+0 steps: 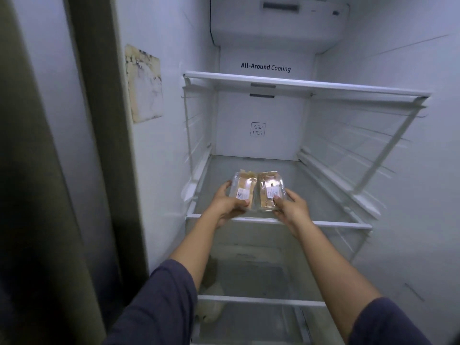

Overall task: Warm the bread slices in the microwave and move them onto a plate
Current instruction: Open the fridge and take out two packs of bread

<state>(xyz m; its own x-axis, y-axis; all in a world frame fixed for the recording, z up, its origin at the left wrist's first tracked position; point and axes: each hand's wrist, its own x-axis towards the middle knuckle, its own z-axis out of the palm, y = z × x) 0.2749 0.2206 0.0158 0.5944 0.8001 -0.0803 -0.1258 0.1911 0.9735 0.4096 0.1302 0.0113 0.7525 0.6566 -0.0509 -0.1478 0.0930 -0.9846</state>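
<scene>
"All-Around Cooling" in dark letters on fridge back wall (265,58), upper centre. On left pack (245,181) and right pack (270,180): white barcode stickers (241,194), print too small to read.

**Both arms stretched forward, each hand gripping**

Both forearms reach straight ahead, with the dark sleeves (159,302) pushed up toward the elbows. The left hand (227,204) grips the left bread pack (242,186), thumb on top. The right hand (291,207) grips the right bread pack (270,186) likewise.

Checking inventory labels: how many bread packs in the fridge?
2. Left pack at the middle shelf, held by the left hand; right pack beside it, held by the right hand. Lower shelves partly hidden.
</scene>
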